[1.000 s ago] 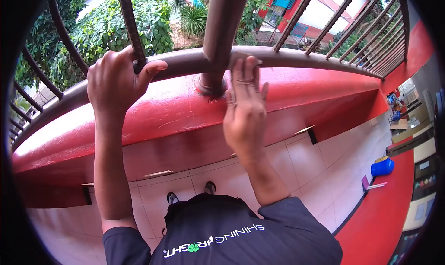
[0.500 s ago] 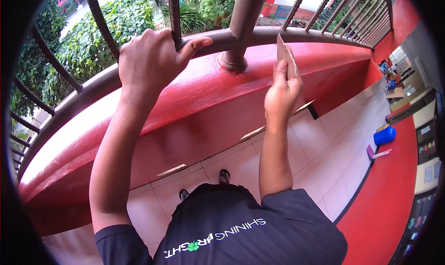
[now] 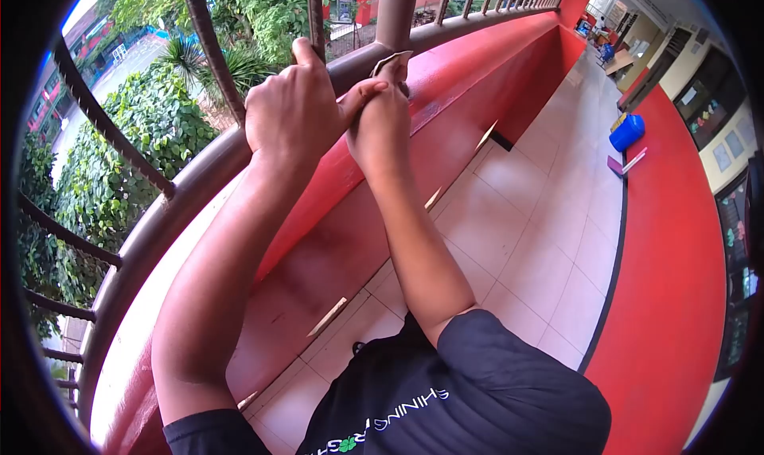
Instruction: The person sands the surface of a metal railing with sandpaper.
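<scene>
My left hand [image 3: 293,113] is wrapped over the brown metal railing [image 3: 205,168], its thumb pointing right and its index finger beside a twisted vertical bar [image 3: 315,9]. Close against it, my right hand [image 3: 382,128] pinches a folded piece of sandpaper [image 3: 393,60]. The paper lies at the railing, just below a thick round post [image 3: 398,13]. My left thumb overlaps the right hand near its knuckles. The right fingertips are partly hidden behind the hand.
Beneath the railing runs a glossy red ledge [image 3: 446,73] with a wall below it. Tiled floor [image 3: 509,208] stretches to the right. A blue container [image 3: 626,132] and a pink-handled dustpan [image 3: 617,167] are by the far red wall [image 3: 668,272]. Leafy shrubs [image 3: 119,168] grow outside.
My right hand has moved left with the sandpaper, from above the ledge to the railing beside my left hand. The left hand keeps its hold. The view has turned toward the right-hand corridor.
</scene>
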`<action>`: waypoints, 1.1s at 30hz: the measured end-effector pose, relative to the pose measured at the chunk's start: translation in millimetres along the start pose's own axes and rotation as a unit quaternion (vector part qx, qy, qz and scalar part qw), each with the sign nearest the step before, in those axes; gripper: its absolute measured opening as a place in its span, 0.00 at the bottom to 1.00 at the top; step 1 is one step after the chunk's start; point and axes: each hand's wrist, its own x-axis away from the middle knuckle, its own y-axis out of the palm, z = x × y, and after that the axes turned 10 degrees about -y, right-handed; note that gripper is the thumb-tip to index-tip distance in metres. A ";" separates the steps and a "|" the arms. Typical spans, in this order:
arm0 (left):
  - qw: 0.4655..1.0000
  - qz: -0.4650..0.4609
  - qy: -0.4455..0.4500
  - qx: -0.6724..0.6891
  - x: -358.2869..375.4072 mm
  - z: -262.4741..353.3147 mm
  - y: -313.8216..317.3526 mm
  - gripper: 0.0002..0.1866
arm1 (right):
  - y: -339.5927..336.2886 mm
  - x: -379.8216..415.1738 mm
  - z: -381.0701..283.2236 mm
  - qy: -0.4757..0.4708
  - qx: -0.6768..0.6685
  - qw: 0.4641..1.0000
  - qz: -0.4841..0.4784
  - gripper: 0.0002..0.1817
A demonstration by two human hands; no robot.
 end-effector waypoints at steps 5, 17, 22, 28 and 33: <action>0.999 0.035 0.021 0.012 0.4 -5.1 8.7 0.40 | -1.2 -19.7 8.8 0.144 -0.120 0.981 -0.059 0.30; 0.996 0.092 0.011 -0.016 0.1 -3.1 26.5 0.17 | -23.6 -23.7 7.1 0.133 -0.045 0.982 -0.127 0.32; 0.993 0.109 -0.004 -0.046 -1.8 -2.8 27.2 0.17 | -26.4 -25.8 13.3 0.097 -0.016 0.985 -0.142 0.29; 0.993 0.109 -0.005 -0.043 -4.3 -1.6 30.3 0.17 | -27.3 -19.8 3.0 0.108 0.008 0.984 -0.139 0.25; 0.991 0.122 -0.003 -0.054 -5.3 -0.8 30.3 0.16 | -34.3 -21.8 7.8 0.052 -0.059 0.987 -0.141 0.24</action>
